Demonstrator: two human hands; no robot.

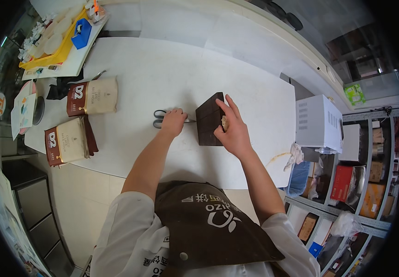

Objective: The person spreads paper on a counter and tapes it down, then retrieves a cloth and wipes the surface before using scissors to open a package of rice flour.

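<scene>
My left hand is closed over the middle of a pair of scissors on the white table. Their dark grey handle loops stick out to its left, and the blades point right. With my right hand I hold a dark brown block, which looks like scored chocolate, by its right side. My thumb is at the near part and my fingers reach over the far edge. Something pale and crumpled shows between the block and my palm, mostly hidden. The blade tips end close beside the block's left edge.
Two brown-and-cream printed packages, one farther and one nearer, lie at the table's left. Beyond them are a yellow tray and a blue tape dispenser. A white appliance, a cloth and a blue bin stand right.
</scene>
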